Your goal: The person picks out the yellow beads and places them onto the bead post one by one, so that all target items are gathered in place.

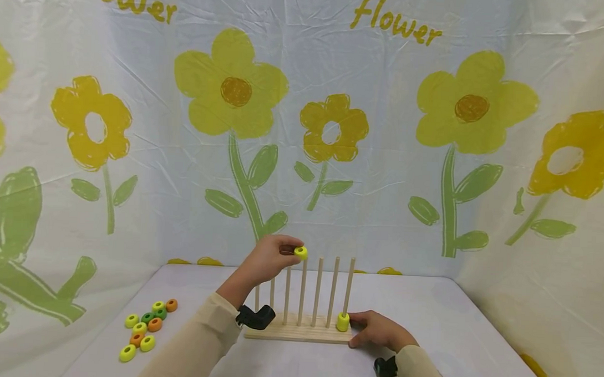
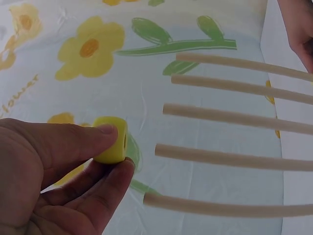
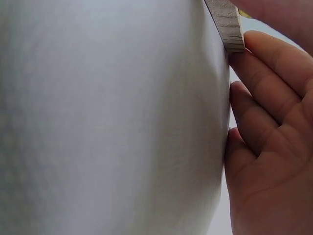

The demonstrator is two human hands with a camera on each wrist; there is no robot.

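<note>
Between thumb and fingertips, my left hand (image 1: 269, 259) pinches a yellow bead (image 2: 110, 140) with a hole through it. In the head view this bead overlaps the top of a middle peg (image 1: 302, 291); in the left wrist view it is apart from the peg tips, its hole facing their side. The wooden peg rack (image 1: 297, 336) has a flat base and several thin upright pegs. Yellow beads (image 1: 343, 322) sit at the bottom of its rightmost peg. My right hand (image 1: 379, 331) grips the right end of the base, thumb at the front corner, fingers against the end.
Loose yellow, orange and green beads (image 1: 147, 318) lie in a cluster on the white table (image 1: 199, 285), left of the rack. A flower-printed cloth (image 1: 382, 186) hangs behind and at both sides. Black wrist straps (image 1: 256, 317) are on both arms.
</note>
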